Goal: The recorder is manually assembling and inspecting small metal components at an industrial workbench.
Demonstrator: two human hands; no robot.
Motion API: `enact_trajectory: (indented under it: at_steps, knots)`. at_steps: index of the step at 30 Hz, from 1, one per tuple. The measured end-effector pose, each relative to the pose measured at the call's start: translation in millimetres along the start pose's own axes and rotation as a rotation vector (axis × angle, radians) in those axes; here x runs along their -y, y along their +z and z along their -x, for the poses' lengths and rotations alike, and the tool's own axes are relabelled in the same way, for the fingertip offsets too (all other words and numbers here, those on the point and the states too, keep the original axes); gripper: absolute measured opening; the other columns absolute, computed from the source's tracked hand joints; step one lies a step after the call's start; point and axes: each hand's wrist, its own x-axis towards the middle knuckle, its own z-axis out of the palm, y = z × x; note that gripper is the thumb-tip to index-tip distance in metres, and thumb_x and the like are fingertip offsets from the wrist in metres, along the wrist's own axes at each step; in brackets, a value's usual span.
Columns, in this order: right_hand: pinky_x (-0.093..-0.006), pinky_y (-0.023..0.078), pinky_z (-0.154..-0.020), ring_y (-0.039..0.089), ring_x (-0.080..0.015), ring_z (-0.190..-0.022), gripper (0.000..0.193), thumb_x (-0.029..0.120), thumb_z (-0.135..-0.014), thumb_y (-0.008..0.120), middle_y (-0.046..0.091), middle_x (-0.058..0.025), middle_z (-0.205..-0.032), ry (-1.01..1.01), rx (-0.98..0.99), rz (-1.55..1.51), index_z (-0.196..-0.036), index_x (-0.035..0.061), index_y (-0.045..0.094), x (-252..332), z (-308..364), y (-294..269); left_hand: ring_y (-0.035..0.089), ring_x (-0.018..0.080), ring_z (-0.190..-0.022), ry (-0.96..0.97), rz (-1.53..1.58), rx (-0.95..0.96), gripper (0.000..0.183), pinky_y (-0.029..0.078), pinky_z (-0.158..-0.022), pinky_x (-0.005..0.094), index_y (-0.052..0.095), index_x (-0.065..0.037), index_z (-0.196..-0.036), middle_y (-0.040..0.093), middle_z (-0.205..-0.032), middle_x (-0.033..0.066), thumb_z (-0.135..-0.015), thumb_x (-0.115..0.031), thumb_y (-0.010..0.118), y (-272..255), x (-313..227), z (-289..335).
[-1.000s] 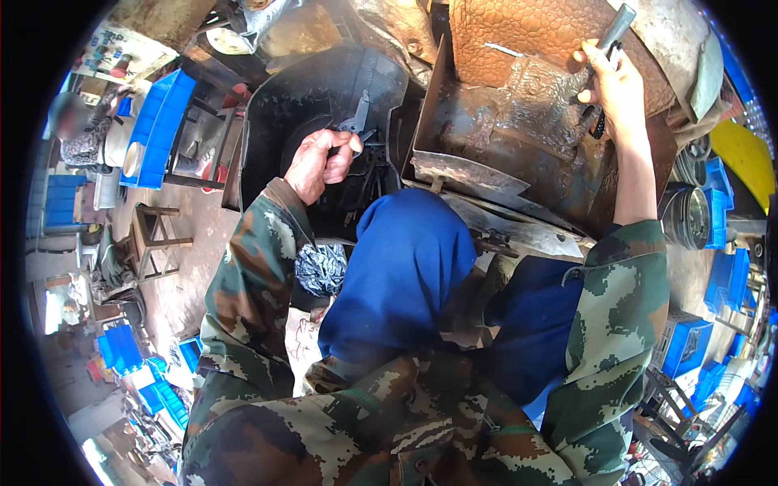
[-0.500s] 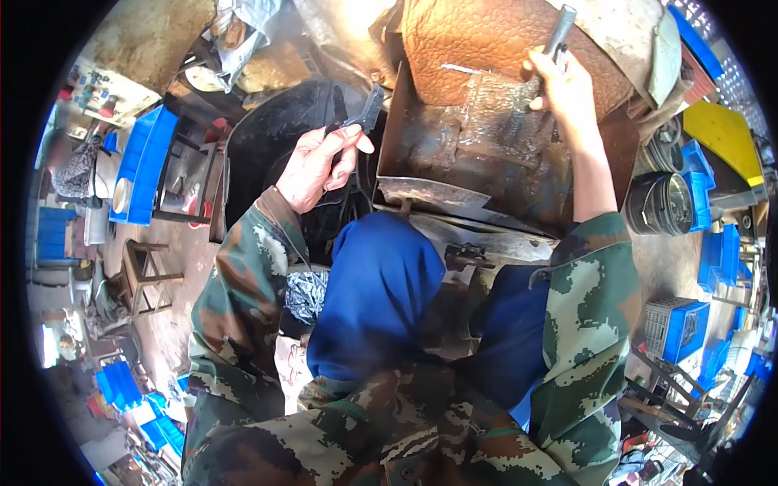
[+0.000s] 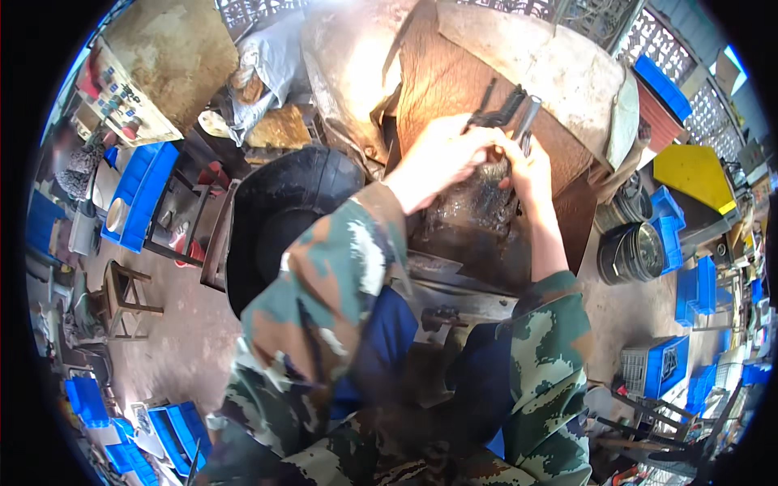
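My left hand (image 3: 446,158) reaches across over the rusty metal trough (image 3: 502,263), closed on a dark metal piece (image 3: 504,112). That piece has a ridged-looking block and a thin prong; its exact kind is unclear. Right beside it, my right hand (image 3: 531,174) grips a grey metal tube (image 3: 529,119), held upright and slanting. The fingers of both hands meet near the lower ends of the two things, and whether these touch is hidden. Below the hands lies a wet, shiny surface (image 3: 474,215) inside the trough.
To the left of the trough stands a large black tub (image 3: 284,219). Brown textured sheeting (image 3: 442,77) rises behind it. Dark buckets (image 3: 632,251) stand at the right, near a yellow panel (image 3: 694,178). A blue bin (image 3: 139,198) and a wooden stool (image 3: 130,296) are at the left.
My left hand has moved right, from over the black tub to beside my right hand, carrying the dark metal piece. My right hand still holds the tube. The view has shifted.
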Motion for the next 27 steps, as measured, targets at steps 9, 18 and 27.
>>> enact_trajectory:
  at_steps: [9, 18, 27]
  knots:
    - [-0.0288, 0.052, -0.045, 0.062, -0.0134, -0.059, 0.023, 0.021, -0.095, 0.063, 0.067, -0.0069, -0.080, 0.020, 0.024, 0.024, -0.111, 0.0041, 0.064, -0.8, 0.2, -3.0, 0.031, 0.0009, -0.048, -0.059, 0.065, -0.065, 0.017, 0.021, -0.043, 0.0207, 0.065, -0.007, -0.095, 0.042, -0.062, -0.0075, -0.095, -0.016, 0.050, 22.2, 35.0, -6.7]
    - [-0.0290, 0.050, -0.044, 0.059, -0.0143, -0.052, 0.026, 0.022, -0.093, 0.067, 0.068, -0.0056, -0.086, 0.034, -0.006, 0.040, -0.111, 0.0038, 0.063, 1.7, -3.4, -0.6, 0.043, 0.0042, -0.060, 0.011, -0.099, -0.268, 0.014, 0.033, -0.055, 0.0225, 0.069, -0.006, -0.084, 0.051, -0.065, -0.0056, -0.090, -0.017, 0.063, 10.0, 77.5, -16.4]
    - [-0.0289, 0.049, -0.043, 0.058, -0.0149, -0.048, 0.028, 0.025, -0.093, 0.068, 0.068, -0.0058, -0.085, 0.039, -0.029, 0.103, -0.111, 0.0041, 0.063, 8.8, 5.7, -3.7, 0.049, 0.0098, -0.059, 0.046, -0.286, -0.362, 0.020, 0.042, -0.057, 0.0323, 0.067, 0.000, -0.080, 0.054, -0.060, 0.0046, -0.086, -0.019, 0.064, 19.2, 97.0, -24.3]
